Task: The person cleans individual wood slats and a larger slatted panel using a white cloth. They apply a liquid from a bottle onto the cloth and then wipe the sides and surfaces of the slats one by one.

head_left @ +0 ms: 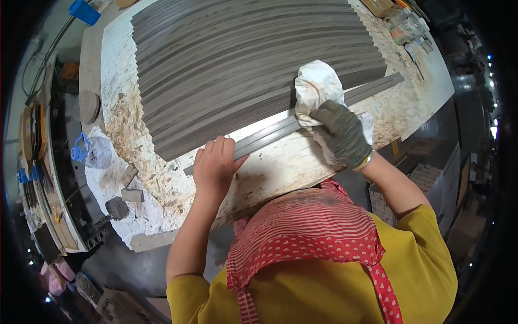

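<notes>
A long grey wood-grain strip [270,132] lies slantwise near the front edge of the stained white worktable [280,167]. My bare left hand [214,164] presses flat on the strip's near end, fingers together. My right hand [341,132], in a dark grey work glove, grips a crumpled white cloth [318,86] and holds it against the strip further right. Behind the strip lies a fanned stack of several matching grey strips [243,59], covering most of the tabletop.
A clear plastic bottle with a blue cap [91,154], small blocks and a round tool [116,208] sit on the table's left side. Bottles and small tools [407,27] crowd the far right corner. Shelving with clutter stands at the left, boxes at the right.
</notes>
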Tool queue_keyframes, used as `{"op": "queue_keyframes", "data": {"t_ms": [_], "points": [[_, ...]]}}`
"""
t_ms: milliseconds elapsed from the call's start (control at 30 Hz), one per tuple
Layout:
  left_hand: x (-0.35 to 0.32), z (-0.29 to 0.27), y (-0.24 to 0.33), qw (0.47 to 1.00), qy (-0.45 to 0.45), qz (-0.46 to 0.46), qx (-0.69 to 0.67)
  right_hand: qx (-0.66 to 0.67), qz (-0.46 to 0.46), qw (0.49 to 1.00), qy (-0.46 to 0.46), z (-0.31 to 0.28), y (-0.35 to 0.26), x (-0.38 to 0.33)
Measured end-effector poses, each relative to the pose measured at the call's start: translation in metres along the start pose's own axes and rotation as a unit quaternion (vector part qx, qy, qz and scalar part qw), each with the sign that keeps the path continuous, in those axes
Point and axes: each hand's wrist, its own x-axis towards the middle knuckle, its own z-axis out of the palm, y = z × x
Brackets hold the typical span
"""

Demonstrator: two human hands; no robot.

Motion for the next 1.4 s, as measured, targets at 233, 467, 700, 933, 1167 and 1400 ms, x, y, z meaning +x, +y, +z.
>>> {"op": "queue_keyframes", "data": {"t_ms": [233,467,700,933,1167,1400], "points": [[-0.003,0.003,-0.002,1.000,-0.007,-0.005,0.005,0.039,-0.135,0.989,0.044,0.055,-0.074,0.040],[-0.002,0.002,0.002,1.000,0.008,0.010,0.003,0.024,-0.040,0.998,-0.031,0.032,-0.070,0.038],[-0.004,0.001,-0.002,1.000,0.012,0.000,-0.002,-0.002,0.110,0.987,-0.116,0.004,-0.030,0.035],[-0.004,0.001,-0.004,1.000,-0.004,0.000,0.008,0.023,-0.055,0.998,-0.014,0.023,-0.064,0.037],[0.001,0.002,0.002,1.000,-0.022,-0.006,0.003,0.061,0.032,0.998,-0.014,0.010,-0.021,0.022],[-0.007,-0.001,0.000,1.000,-0.012,-0.008,0.020,0.037,-0.022,0.999,-0.032,0.047,-0.042,0.020]]}}
